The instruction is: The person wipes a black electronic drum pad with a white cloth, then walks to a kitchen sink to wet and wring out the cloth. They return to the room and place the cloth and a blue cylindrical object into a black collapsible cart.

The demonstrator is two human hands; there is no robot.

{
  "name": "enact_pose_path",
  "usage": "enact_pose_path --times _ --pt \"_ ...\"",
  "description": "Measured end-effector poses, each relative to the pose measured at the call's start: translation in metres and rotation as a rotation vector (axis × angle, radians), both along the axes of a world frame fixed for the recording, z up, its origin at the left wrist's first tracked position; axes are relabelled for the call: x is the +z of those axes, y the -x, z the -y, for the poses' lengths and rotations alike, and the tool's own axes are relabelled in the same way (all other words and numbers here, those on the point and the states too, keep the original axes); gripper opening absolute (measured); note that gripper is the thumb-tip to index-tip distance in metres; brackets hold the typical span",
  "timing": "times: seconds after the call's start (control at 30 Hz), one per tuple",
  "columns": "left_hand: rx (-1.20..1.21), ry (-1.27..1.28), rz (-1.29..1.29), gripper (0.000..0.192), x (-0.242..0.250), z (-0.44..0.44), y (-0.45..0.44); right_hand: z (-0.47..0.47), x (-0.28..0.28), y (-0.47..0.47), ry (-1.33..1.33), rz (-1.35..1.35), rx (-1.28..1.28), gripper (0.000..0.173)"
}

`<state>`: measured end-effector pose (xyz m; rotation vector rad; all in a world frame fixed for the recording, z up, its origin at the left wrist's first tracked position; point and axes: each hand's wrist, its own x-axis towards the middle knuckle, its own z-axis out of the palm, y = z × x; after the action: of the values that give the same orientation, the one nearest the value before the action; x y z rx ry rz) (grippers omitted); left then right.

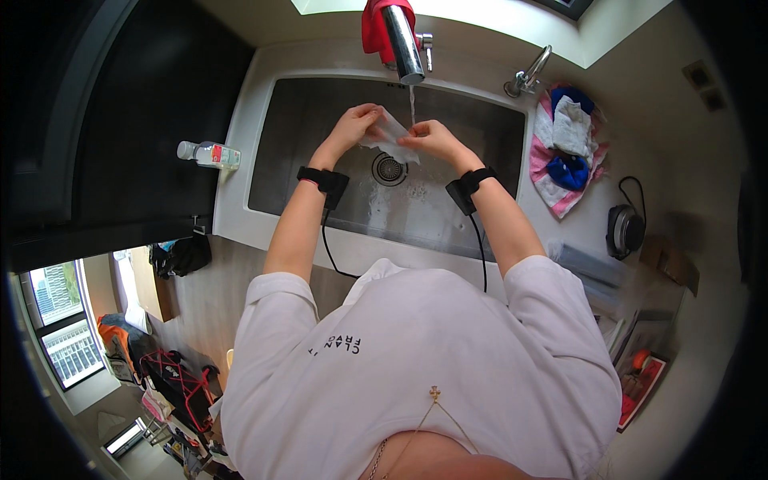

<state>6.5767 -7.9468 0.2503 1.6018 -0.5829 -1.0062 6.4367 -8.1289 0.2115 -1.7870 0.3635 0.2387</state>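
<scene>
Over the sink basin (pixel 300 150) I hold a thin, whitish, translucent sheet (pixel 391 133), possibly a wet cloth or film; its material is unclear. My left hand (pixel 359 127) grips its upper left part, with the sheet partly hiding the fingertips. My right hand (pixel 433 139) pinches the lower right edge between thumb and fingers. A thin stream of water (pixel 412 103) runs from the chrome faucet (pixel 403 48) and falls close to my right fingertips. Below the sheet lies the round drain strainer (pixel 390 169). The basin floor is wet.
A red cloth (pixel 375 30) hangs over the faucet. On the left rim stands a clear bottle with a white cap (pixel 210 155). Right of the basin are a small curved tap (pixel 528 73), several cloths (pixel 567 144) and a dark round device (pixel 626 231). Black cables (pixel 480 246) trail from my wristbands.
</scene>
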Motion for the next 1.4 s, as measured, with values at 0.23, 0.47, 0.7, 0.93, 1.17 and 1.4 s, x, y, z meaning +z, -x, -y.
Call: enact_pose_path --times 0.23,0.47,0.7,0.93,1.17,1.4 --pt "0.212 0.090 0.078 0.032 0.004 -0.015 -0.019 -0.003 0.001 -0.002 -0.236 0.107 -0.080 0.029" --pt "0.305 -0.003 0.109 0.038 0.009 -0.039 -0.037 0.009 -0.031 -0.005 0.022 0.078 -0.005 0.021" --pt "0.281 -0.035 -0.083 0.038 0.012 -0.057 -0.035 0.016 -0.022 -0.006 -0.563 0.083 -0.319 0.013" --pt "0.182 0.050 -0.380 0.030 -0.010 -0.012 -0.002 0.042 0.019 0.035 -0.498 0.081 -0.483 0.010" --pt "-0.099 0.241 -0.491 0.033 -0.020 0.071 0.040 0.100 0.029 0.099 -0.197 0.182 -0.698 0.017" --pt "-0.073 0.229 -0.532 0.033 -0.015 0.055 0.040 0.098 0.039 0.100 -0.247 0.029 -0.674 0.019"
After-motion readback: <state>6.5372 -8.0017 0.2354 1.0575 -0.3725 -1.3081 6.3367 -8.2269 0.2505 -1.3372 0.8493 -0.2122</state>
